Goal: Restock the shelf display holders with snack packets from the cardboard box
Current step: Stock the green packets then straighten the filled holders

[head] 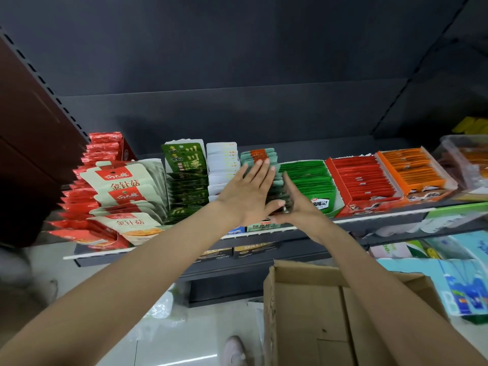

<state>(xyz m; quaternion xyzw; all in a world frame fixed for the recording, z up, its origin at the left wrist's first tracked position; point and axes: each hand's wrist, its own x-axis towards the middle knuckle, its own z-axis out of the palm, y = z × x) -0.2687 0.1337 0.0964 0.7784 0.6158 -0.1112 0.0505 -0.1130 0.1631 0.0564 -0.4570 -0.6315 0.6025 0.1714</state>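
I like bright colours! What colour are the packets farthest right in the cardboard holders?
Orange packets, seen from the head camera.

Cream mushroom packets (pixel 124 184) read "金针菇". Dark green packets (pixel 184 157) read "川". Dark carton on the lower shelf (pixel 254 249): "DALI", partly legible.

You get soft, even light from overhead; the shelf (pixel 184 249) back stays dim. Edges bow from the wide lens, the left border smears, and the floor (pixel 184 347) shows glare.
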